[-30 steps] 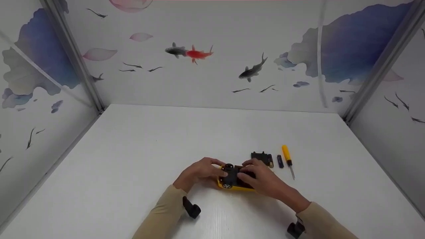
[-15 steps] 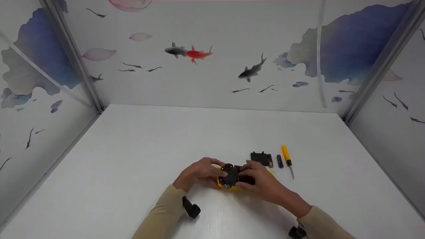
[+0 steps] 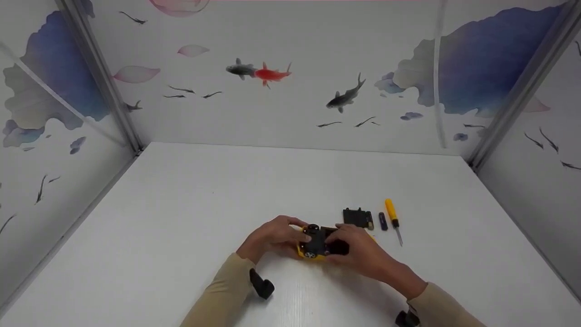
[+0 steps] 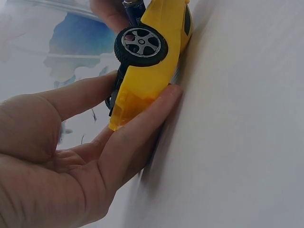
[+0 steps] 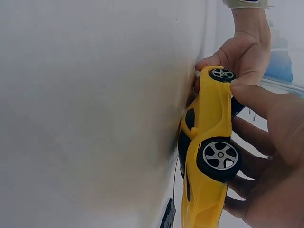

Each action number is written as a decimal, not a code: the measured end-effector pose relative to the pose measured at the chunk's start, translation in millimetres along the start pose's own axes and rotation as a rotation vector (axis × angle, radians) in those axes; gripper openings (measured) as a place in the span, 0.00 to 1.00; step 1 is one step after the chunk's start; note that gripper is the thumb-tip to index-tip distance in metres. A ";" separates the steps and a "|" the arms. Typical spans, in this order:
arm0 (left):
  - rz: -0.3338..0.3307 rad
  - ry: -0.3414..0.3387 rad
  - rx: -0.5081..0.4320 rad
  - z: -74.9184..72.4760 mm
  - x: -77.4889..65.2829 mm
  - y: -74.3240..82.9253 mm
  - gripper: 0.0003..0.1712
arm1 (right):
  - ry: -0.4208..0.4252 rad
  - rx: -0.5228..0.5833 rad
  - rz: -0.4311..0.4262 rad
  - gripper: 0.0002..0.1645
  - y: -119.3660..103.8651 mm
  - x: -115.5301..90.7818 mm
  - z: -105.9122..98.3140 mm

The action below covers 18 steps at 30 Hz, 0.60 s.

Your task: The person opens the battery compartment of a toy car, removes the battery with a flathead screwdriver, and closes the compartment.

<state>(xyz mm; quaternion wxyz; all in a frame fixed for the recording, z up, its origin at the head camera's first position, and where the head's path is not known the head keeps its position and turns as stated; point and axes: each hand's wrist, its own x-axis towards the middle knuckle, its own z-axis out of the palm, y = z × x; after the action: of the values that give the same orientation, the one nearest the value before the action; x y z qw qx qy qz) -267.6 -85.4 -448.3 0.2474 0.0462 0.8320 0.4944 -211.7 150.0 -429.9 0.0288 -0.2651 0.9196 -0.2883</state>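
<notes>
A yellow toy car (image 3: pixel 313 245) lies upside down on the table, its black underside and wheels facing up. My left hand (image 3: pixel 279 234) grips one end of the car, thumb on the underside and fingers beneath the yellow body, as the left wrist view (image 4: pixel 137 95) shows. My right hand (image 3: pixel 361 247) bends over the dark recess in the underside. A dark blue battery (image 4: pixel 135 11) sticks up past a wheel in the left wrist view, pinched by the right fingers. In the right wrist view the right thumb (image 5: pixel 256 97) reaches along the car's side. The recess is partly hidden by the hand.
Behind the right hand lie a flat black plastic cover (image 3: pixel 357 218), a small gold-and-black battery (image 3: pixel 370 220) at its edge, a dark battery (image 3: pixel 383 221) and a yellow-handled screwdriver (image 3: pixel 393 218). Patterned walls (image 3: pixel 290 113) enclose the white table (image 3: pixel 204 204) at back and sides.
My right hand has shifted slightly toward me over the recess, its fingers drawing closer together and uncovering the black cover. My left hand and the car stay in place.
</notes>
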 end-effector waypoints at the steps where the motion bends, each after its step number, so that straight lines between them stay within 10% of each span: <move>1: 0.003 0.001 0.001 0.1 -0.1 -0.3 0.27 | 0.003 -0.005 -0.004 0.19 0.0 0.2 0.0; 18: -0.020 -0.014 -0.045 1.2 1.2 -1.1 0.26 | 0.076 0.075 0.084 0.11 2.0 1.1 -2.7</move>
<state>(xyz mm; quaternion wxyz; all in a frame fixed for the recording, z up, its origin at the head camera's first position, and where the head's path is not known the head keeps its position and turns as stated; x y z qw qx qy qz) -268.0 -84.6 -450.1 0.2593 0.0357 0.8193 0.5101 -214.2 152.1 -428.6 0.0158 -0.2141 0.9189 -0.3310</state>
